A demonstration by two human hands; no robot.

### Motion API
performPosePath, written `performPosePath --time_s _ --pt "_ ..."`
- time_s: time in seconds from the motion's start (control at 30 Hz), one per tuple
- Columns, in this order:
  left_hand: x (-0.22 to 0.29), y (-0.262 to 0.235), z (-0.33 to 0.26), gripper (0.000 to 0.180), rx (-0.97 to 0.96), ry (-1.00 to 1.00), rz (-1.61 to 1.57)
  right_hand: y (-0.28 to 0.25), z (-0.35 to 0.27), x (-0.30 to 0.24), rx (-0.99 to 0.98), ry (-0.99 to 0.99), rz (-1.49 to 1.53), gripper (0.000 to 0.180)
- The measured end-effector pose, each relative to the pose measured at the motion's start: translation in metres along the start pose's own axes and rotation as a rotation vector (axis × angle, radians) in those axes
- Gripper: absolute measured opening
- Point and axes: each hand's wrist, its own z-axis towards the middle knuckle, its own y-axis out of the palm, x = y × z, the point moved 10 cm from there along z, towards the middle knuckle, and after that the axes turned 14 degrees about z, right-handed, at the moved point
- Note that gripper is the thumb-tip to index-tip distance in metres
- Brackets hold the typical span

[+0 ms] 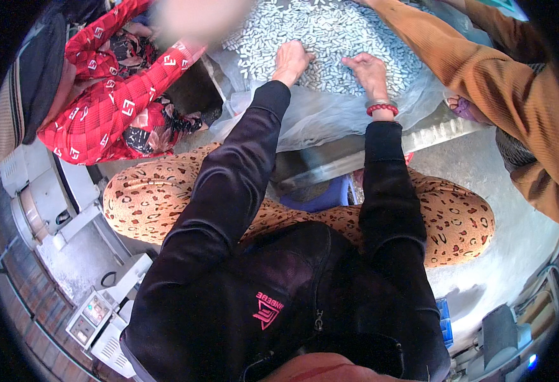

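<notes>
A broad heap of small, pale, oblong pieces [336, 32] is spread over a clear plastic sheet [311, 127]; their exact kind is too small to tell. My left hand [292, 62] rests on the heap, its fingers curled down among the pieces. A short way to its right, my right hand [370, 71] is over the same heap, with thumb and fingers drawn together toward the left. Whatever either hand pinches is hidden. A red bead bracelet [382, 109] and a bangle circle my right wrist.
On the left leans a person in a red patterned sleeve [114, 108]; another in a brown sleeve [464, 63] reaches over the heap from the right. The table's metal edge [330, 162] lies before my knees, with a blue container [321, 196] beneath. Grey machines [94, 315] stand at left.
</notes>
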Motion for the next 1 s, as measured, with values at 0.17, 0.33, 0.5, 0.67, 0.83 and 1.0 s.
performPosePath --time_s 0.17,0.33,0.5,0.67,0.83,1.0 --pt "0.005 -0.011 0.001 0.020 -0.160 -0.050 -0.623 0.014 -0.019 0.001 -0.074 0.219 0.657 0.011" --pt "0.029 -0.062 -0.016 0.006 -0.365 0.051 -1.842 -0.007 -0.011 -0.003 0.002 0.129 0.089 0.010" --pt "0.016 -0.057 0.008 0.010 -0.366 0.035 -1.634 0.019 -0.026 -0.021 0.071 -0.161 -0.822 0.027" --pt "0.013 -0.049 0.026 0.020 0.046 0.163 -0.383 0.012 -0.006 -0.033 0.135 -0.174 -0.554 0.034" --pt "0.021 -0.039 0.006 0.019 0.033 0.135 -0.278 0.014 -0.001 -0.055 0.102 -0.177 -0.913 0.026" --pt "0.022 -0.019 -0.012 0.016 -0.448 -0.014 -1.632 0.013 0.006 -0.043 0.089 -0.207 -0.855 0.020"
